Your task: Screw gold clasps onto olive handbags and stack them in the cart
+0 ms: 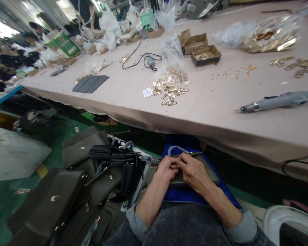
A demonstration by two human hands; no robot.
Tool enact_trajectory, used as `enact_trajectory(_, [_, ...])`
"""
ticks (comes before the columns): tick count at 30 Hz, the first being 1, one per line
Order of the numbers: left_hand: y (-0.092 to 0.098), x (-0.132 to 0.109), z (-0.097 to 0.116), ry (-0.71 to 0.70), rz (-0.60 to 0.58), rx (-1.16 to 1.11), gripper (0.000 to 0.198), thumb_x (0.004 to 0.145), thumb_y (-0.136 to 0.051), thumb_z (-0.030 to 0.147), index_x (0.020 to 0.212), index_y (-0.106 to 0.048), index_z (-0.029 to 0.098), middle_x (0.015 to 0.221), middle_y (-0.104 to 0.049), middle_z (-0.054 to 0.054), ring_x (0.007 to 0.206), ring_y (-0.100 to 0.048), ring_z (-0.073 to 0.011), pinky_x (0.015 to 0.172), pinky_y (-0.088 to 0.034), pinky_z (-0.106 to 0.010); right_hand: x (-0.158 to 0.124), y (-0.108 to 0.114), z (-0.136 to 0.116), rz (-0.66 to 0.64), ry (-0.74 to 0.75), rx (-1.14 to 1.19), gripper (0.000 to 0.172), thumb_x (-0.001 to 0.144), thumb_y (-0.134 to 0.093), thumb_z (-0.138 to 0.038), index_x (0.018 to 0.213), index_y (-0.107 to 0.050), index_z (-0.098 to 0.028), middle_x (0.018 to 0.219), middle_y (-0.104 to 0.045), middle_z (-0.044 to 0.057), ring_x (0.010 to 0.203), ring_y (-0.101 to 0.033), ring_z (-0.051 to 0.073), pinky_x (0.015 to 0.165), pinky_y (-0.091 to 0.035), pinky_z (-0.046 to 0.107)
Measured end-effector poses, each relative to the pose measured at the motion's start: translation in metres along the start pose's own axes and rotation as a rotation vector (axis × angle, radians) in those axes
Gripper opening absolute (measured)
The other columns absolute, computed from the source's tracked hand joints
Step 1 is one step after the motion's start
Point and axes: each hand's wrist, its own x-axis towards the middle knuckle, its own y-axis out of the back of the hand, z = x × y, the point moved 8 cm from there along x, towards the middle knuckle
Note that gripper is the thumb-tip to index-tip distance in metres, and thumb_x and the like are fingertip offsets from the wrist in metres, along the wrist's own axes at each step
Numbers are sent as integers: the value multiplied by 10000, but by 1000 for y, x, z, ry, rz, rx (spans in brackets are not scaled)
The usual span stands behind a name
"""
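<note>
Olive-grey leather, a flat bag piece (207,175), lies across my lap under both hands, on a blue cloth (181,195) that shows beneath and beyond it. My left grip (166,169) is curled shut, fingertips pinching at the piece's upper edge. My right grip (194,172) rests on top of the piece, its fingers (181,163) bent in to meet the left ones, so both are closed on the same spot. Whatever small part sits between the fingertips is too tiny for me to make out. To the left of the left grip, down on the green floor, is a heap of finished bags (74,191) in the same olive colour, with small metal clasps. Beyond both grips stretches the pinkish worktop (215,116). Straight ahead of them on it lies a scatter of gold metal fittings (169,90) spilling from a clear plastic bag (171,54). Ahead and to the right of the right grip a grey electric screwdriver (277,101) lies on its side, well apart from both hands.
</note>
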Motion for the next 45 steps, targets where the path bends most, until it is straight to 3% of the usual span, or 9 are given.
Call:
enact_trajectory(6, [-7,-23,4,-106,49,159,174,834,-531,182,677,-591,136,590,-516,-23,432,-354,-96,432,-181,-226,14,9,32,41,-138,196,289,967,-435,-155,886,-712,-180,880,-599,60,713,-547,169,653,-404,288])
enact_trajectory(10, [-7,-61,40,-675,216,472,133,817,-670,254,835,-712,129,716,-639,-52,549,-521,-120,497,-354,-208,27,26,51,18,-211,463,223,933,-530,-219,830,-726,-192,782,-620,31,687,-588,160,667,-431,277])
enact_trajectory(13, [-29,-77,56,-958,39,659,273,831,-699,264,1085,-737,172,929,-717,-76,654,-639,-149,605,-479,-232,32,30,62,-33,-291,607,218,917,-562,-263,824,-741,-181,716,-627,20,610,-586,149,604,-425,268])
enact_trajectory(16, [-41,-60,54,-837,-196,616,233,882,-641,300,970,-759,119,736,-712,-81,527,-646,-163,535,-493,-245,30,23,74,-78,-413,703,226,898,-605,-328,839,-743,-160,648,-631,17,571,-582,153,561,-410,259])
enact_trajectory(22, [-42,-31,45,-712,-234,414,229,723,-747,237,898,-723,91,804,-729,-109,474,-650,-168,464,-501,-241,23,2,97,-72,-578,842,300,867,-657,-410,844,-756,-128,563,-613,18,533,-548,144,536,-383,242])
enact_trajectory(28, [-30,-23,35,-620,-17,197,219,563,-749,193,738,-653,103,573,-609,-13,315,-425,-63,329,-274,-170,22,-17,107,-64,-609,969,370,871,-650,-476,827,-744,-121,598,-640,45,527,-561,152,536,-408,243])
enact_trajectory(35, [-24,-21,29,-521,92,178,287,519,-731,202,766,-603,130,556,-582,8,317,-433,-83,292,-216,-170,29,-14,97,-88,-474,856,309,850,-660,-425,817,-741,-130,750,-698,68,683,-621,187,633,-457,259])
enact_trajectory(41, [-21,-17,21,-501,75,396,216,589,-691,271,752,-600,163,449,-539,19,275,-418,-118,276,-220,-189,25,-44,106,-210,-608,988,251,755,-648,-361,667,-707,-134,521,-594,27,456,-500,143,478,-335,233])
enact_trajectory(45, [-6,7,18,-479,209,322,192,499,-729,195,567,-550,185,398,-490,17,262,-342,-95,331,-175,-197,26,-58,109,-222,-672,875,202,710,-599,-323,603,-669,-167,493,-576,28,454,-524,174,479,-349,255])
